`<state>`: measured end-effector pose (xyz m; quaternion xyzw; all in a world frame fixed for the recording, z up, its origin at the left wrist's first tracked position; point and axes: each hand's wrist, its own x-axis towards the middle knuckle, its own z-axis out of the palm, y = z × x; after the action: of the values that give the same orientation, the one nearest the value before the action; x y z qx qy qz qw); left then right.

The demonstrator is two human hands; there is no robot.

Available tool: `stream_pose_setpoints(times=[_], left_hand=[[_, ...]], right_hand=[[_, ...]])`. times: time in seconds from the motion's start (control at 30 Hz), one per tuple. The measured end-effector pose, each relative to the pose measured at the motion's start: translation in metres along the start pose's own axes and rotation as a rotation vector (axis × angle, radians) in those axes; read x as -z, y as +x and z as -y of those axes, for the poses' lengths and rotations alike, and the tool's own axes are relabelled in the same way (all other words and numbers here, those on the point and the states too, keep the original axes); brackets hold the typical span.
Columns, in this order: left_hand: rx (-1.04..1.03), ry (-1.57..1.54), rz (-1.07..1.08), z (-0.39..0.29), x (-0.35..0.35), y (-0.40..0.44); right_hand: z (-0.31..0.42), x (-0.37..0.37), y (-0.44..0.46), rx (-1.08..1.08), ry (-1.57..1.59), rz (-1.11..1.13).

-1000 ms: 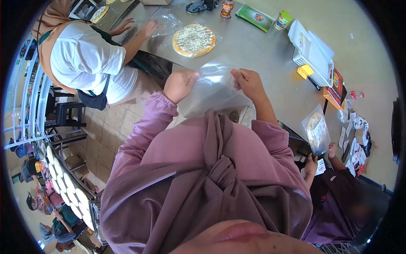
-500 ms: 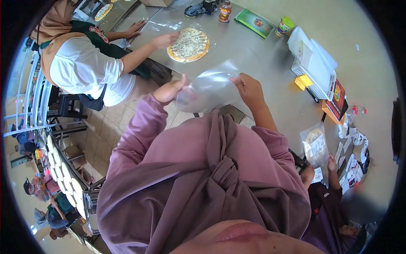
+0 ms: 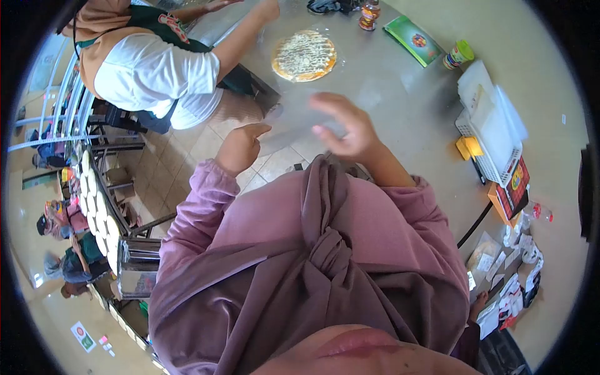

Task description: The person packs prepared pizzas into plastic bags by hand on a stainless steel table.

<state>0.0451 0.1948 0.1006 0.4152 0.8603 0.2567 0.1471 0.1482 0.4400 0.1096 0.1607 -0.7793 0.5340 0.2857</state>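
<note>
A see-through plastic bag (image 3: 290, 128) hangs in front of my body at the table edge, blurred and hard to outline. My left hand (image 3: 240, 148) is closed on the bag's left side, thumb on top. On the bag's other side is my right hand (image 3: 347, 128), smeared by motion, with its thumb and fingers apart; whether it touches the film I cannot tell. Beyond both hands, a round pizza (image 3: 304, 56) streaked with white topping lies on a sheet of thin plastic on the metal table (image 3: 387, 119).
At my left a co-worker in a white sleeve (image 3: 159, 69) reaches over the table. Along the back are a sauce bottle (image 3: 369, 15), a green packet (image 3: 412, 40) and a green tub (image 3: 458, 54). To the right stand a white basket (image 3: 490, 147) and a packaged pizza (image 3: 484, 256).
My right hand has let go of the bag's right edge and its fingers have spread. My left hand has closed on the bag. The co-worker's hand has moved away from the pizza.
</note>
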Motion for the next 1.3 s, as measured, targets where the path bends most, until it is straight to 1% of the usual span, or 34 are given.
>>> stream_pose_setpoints(times=[0.03, 0.07, 0.1, 0.13, 0.2, 0.23, 0.27, 0.3, 0.33, 0.4, 0.43, 0.5, 0.53, 0.57, 0.6, 0.63, 0.67, 0.73, 0.77, 0.8, 0.83, 0.9, 0.93, 1.0, 1.03, 1.1, 1.13, 1.17, 1.23, 1.27, 1.3], left_hand=[[0.008, 0.039, -0.020, -0.005, 0.001, -0.002], [0.019, 0.041, -0.023, -0.011, 0.005, -0.003], [0.100, -0.003, 0.041, -0.018, 0.010, -0.003], [0.180, -0.048, 0.105, -0.021, 0.013, -0.005], [0.207, -0.017, 0.103, -0.013, 0.014, -0.010], [0.229, 0.012, 0.108, -0.006, 0.014, -0.014], [0.233, 0.011, 0.109, 0.003, 0.010, -0.018], [0.256, 0.106, 0.063, 0.015, 0.003, -0.021], [0.283, 0.198, 0.020, 0.026, -0.004, -0.025], [0.316, 0.222, 0.046, 0.047, -0.015, -0.031], [0.340, 0.253, 0.071, 0.056, -0.020, -0.032], [0.362, 0.231, 0.094, 0.068, -0.027, -0.037], [0.384, 0.215, 0.114, 0.073, -0.029, -0.040], [0.378, 0.213, 0.115, 0.081, -0.032, -0.044], [0.382, 0.144, 0.080, 0.090, -0.035, -0.051], [0.385, 0.074, 0.046, 0.091, -0.033, -0.054], [0.492, -0.052, 0.081, 0.090, -0.031, -0.057], [0.480, -0.026, 0.109, 0.103, -0.037, -0.067], [0.478, 0.004, 0.132, 0.112, -0.041, -0.074], [0.435, 0.000, 0.107, 0.120, -0.043, -0.079], [0.420, 0.000, 0.110, 0.121, -0.040, -0.080], [0.519, -0.054, 0.194, 0.119, -0.034, -0.080], [0.592, -0.046, 0.220, 0.119, -0.032, -0.078], [0.534, -0.088, 0.196, 0.136, -0.036, -0.083], [0.487, -0.131, 0.169, 0.143, -0.036, -0.086], [0.499, -0.107, 0.169, 0.153, -0.036, -0.091], [0.506, -0.152, 0.153, 0.157, -0.034, -0.095], [0.512, -0.197, 0.138, 0.161, -0.033, -0.098], [0.509, -0.240, 0.129, 0.169, -0.030, -0.103], [0.514, -0.281, 0.146, 0.173, -0.029, -0.105], [0.517, -0.321, 0.166, 0.176, -0.027, -0.107]], right_hand=[[0.003, -0.010, 0.008, 0.002, 0.011, 0.007], [0.006, -0.021, 0.016, -0.014, 0.034, 0.288], [0.007, -0.031, 0.022, -0.029, 0.055, 0.570], [0.003, -0.041, 0.024, -0.026, 0.061, 0.575], [-0.016, -0.063, 0.023, -0.142, -0.425, 1.031], [-0.020, -0.073, 0.021, -0.139, -0.422, 1.034], [-0.024, -0.082, 0.019, -0.222, -0.554, 1.094], [-0.029, -0.090, 0.018, -0.304, -0.692, 1.149], [-0.034, -0.096, 0.015, -0.304, -0.691, 1.155], [-0.040, -0.107, 0.009, -0.421, -0.415, 1.364], [-0.044, -0.111, 0.009, -0.426, -0.415, 1.368], [-0.054, -0.115, 0.014, -0.380, 0.150, 1.491], [-0.058, -0.113, 0.017, -0.385, 0.147, 1.489], [-0.061, -0.106, 0.019, -0.624, 0.398, 1.197], [-0.066, -0.099, 0.020, -0.838, 0.632, 0.872], [-0.076, -0.093, 0.022, -0.961, 0.755, 0.538], [-0.090, -0.086, 0.022, -1.060, 0.860, 0.192], [-0.161, -0.085, -0.006, -1.101, 0.701, -0.330], [-0.176, -0.083, -0.007, -1.184, 0.711, -0.494], [-0.189, -0.082, -0.005, -1.259, 0.718, -0.663], [-0.201, -0.084, -0.004, -1.252, 0.713, -0.677], [-0.218, -0.088, 0.000, -1.267, 0.778, -0.846], [-0.224, -0.090, 0.005, -1.262, 0.774, -0.857], [-0.237, -0.096, 0.014, -1.351, 0.818, -1.010], [-0.243, -0.097, 0.018, -1.346, 0.817, -1.021], [-0.250, -0.099, 0.024, -1.391, 0.772, -1.043], [-0.252, -0.099, 0.028, -1.423, 0.679, -0.999], [-0.253, -0.101, 0.031, -1.418, 0.678, -1.008], [-0.257, -0.104, 0.037, -1.271, 0.774, -1.029], [-0.259, -0.108, 0.041, -1.264, 0.772, -1.041], [-0.261, -0.114, 0.046, -1.200, 0.828, -1.073]])
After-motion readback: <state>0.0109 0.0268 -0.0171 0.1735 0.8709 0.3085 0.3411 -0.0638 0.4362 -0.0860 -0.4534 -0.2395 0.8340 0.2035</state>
